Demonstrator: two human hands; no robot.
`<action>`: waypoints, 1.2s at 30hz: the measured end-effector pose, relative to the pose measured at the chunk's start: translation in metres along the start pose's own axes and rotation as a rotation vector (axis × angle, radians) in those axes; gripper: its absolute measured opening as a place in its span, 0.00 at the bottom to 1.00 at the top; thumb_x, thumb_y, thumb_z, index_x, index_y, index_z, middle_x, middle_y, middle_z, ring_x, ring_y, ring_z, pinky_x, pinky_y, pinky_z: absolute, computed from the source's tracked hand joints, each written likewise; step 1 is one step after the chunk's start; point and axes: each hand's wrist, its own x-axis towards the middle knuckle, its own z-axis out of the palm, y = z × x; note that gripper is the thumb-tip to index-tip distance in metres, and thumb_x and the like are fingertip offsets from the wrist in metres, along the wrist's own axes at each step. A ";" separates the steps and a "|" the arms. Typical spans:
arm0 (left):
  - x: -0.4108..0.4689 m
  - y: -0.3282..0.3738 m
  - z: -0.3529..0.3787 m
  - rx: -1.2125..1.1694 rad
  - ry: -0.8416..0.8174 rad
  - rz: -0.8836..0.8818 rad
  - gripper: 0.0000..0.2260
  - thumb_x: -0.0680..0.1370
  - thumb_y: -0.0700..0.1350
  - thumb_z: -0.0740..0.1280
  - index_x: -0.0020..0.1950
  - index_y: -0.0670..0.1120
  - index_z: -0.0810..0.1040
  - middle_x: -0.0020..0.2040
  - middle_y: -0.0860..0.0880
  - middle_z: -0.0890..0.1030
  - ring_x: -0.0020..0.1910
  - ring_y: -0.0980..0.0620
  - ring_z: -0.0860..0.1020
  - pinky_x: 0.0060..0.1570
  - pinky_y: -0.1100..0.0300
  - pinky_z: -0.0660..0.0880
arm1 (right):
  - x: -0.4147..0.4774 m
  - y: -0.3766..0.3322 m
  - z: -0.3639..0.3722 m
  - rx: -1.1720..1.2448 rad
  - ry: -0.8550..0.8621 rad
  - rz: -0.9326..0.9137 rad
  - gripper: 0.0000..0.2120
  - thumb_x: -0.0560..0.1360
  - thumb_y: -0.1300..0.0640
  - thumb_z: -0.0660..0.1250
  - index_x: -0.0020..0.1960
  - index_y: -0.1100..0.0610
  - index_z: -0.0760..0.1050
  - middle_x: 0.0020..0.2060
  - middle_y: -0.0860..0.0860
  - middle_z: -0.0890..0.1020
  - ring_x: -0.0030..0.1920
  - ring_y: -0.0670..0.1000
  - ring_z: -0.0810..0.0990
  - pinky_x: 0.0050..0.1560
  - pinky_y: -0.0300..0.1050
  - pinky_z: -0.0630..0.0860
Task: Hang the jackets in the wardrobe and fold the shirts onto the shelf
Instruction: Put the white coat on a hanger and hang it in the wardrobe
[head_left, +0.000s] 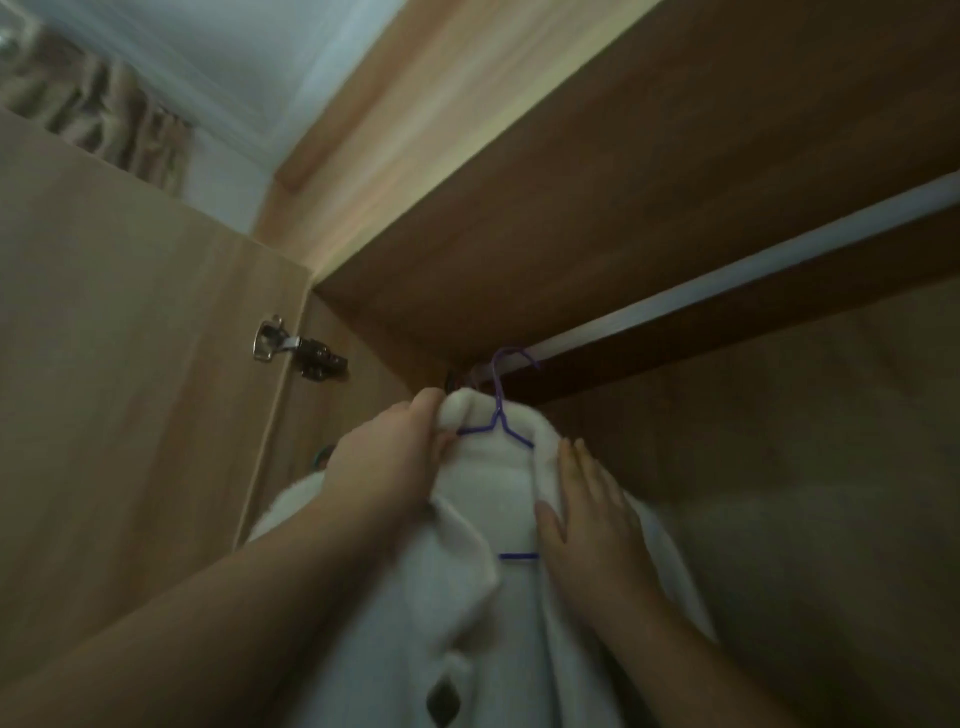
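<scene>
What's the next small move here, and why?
Probably let go with both hands. The purple hanger looks hooked over the rail with the white jacket on it. The left hand grips the collar, and the right hand lies flat on the front.

A person's left hand (384, 457) and right hand (587, 514) show, with the left forearm (208, 613) and right forearm (675, 639) bare, uncovered from wrist to where each passes out of view. The right hand's fingernails are short and plain. Dim light and blur hide finer detail.
</scene>
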 end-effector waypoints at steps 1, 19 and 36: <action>0.009 -0.002 0.002 0.018 0.015 -0.005 0.08 0.80 0.57 0.59 0.54 0.55 0.66 0.48 0.51 0.78 0.48 0.44 0.78 0.39 0.53 0.69 | 0.006 -0.001 0.006 0.000 -0.004 -0.004 0.39 0.72 0.37 0.38 0.81 0.48 0.43 0.81 0.48 0.48 0.79 0.50 0.50 0.77 0.47 0.51; 0.093 0.000 0.058 0.015 0.071 0.054 0.08 0.82 0.54 0.58 0.53 0.50 0.67 0.45 0.47 0.77 0.47 0.40 0.78 0.39 0.52 0.68 | 0.091 0.029 0.053 -0.094 -0.090 0.051 0.36 0.80 0.52 0.57 0.81 0.51 0.41 0.81 0.49 0.44 0.79 0.50 0.45 0.77 0.55 0.50; -0.035 0.052 0.058 0.087 -0.111 0.234 0.25 0.77 0.56 0.53 0.73 0.56 0.70 0.79 0.47 0.62 0.77 0.43 0.59 0.75 0.43 0.54 | -0.038 0.080 0.015 -0.084 -0.160 0.006 0.33 0.74 0.52 0.54 0.78 0.58 0.60 0.77 0.56 0.62 0.77 0.55 0.62 0.74 0.40 0.51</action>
